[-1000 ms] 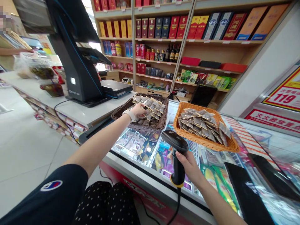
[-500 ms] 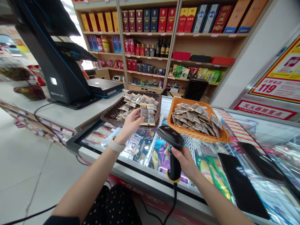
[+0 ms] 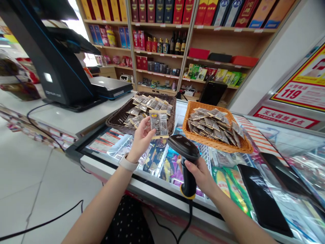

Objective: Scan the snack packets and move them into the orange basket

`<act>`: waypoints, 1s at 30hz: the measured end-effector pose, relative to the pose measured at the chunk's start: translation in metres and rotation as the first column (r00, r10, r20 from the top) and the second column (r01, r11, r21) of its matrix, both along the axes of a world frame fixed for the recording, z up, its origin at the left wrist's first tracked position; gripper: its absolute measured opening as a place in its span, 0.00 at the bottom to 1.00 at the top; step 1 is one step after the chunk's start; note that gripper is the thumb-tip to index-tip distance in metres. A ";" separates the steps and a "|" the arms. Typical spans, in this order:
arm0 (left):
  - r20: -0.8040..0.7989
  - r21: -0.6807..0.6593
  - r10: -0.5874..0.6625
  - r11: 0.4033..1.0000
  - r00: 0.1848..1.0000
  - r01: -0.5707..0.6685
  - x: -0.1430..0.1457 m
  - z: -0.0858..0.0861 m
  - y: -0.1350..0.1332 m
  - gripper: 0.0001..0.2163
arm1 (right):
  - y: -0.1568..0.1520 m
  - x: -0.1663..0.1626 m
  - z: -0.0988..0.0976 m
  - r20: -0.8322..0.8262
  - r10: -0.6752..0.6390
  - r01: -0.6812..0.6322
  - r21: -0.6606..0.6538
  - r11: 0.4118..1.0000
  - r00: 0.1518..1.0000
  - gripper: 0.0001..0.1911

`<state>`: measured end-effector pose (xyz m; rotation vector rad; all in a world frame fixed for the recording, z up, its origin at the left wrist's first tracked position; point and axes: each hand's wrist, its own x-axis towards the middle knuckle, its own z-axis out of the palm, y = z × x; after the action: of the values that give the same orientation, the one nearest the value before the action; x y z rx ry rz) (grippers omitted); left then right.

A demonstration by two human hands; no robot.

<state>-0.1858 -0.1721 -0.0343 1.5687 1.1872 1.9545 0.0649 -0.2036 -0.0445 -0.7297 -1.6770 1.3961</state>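
Note:
Between the thumb and fingers of my left hand (image 3: 142, 137) is a small clear snack packet (image 3: 159, 124) with pale edges, held upright in front of the dark brown wicker basket (image 3: 115, 119). Several similar packets (image 3: 149, 102) lie in that basket. My right hand (image 3: 199, 173) is wrapped round the grip of a black barcode scanner (image 3: 184, 147) with a yellow base rim. Its head points up and left toward the packet, a small gap apart. Right of the scanner, an orange wicker basket (image 3: 215, 145) holds a heap of the same kind of packets.
The baskets stand on a glass-topped freezer (image 3: 106, 166) with packaged goods inside. Two dark phone-like slabs lie on the right, the nearer one (image 3: 264, 200) close to my right forearm. A black checkout machine (image 3: 66, 74) with a scale (image 3: 110, 84) stands left. The scanner's cable (image 3: 190, 217) hangs down.
The view has tilted down slightly. My left hand has brought the packet a little nearer and lower, closer to the scanner head. My right hand keeps its hold on the scanner.

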 end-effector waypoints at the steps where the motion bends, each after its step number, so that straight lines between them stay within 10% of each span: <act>1: -0.010 0.009 -0.016 1.000 1.000 0.016 0.001 0.001 0.000 0.22 | 0.000 0.000 0.000 0.001 -0.001 0.001 -0.003 1.000 1.000 0.21; 30: 0.012 -0.097 -0.002 0.995 1.000 0.003 0.009 0.009 -0.009 0.24 | -0.006 -0.005 0.015 -0.048 0.002 -0.004 -0.037 0.999 0.999 0.22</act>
<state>-0.1765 -0.1810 -0.0258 1.5072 1.2551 1.8731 0.0598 -0.2093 -0.0295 -0.7093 -1.6197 1.4389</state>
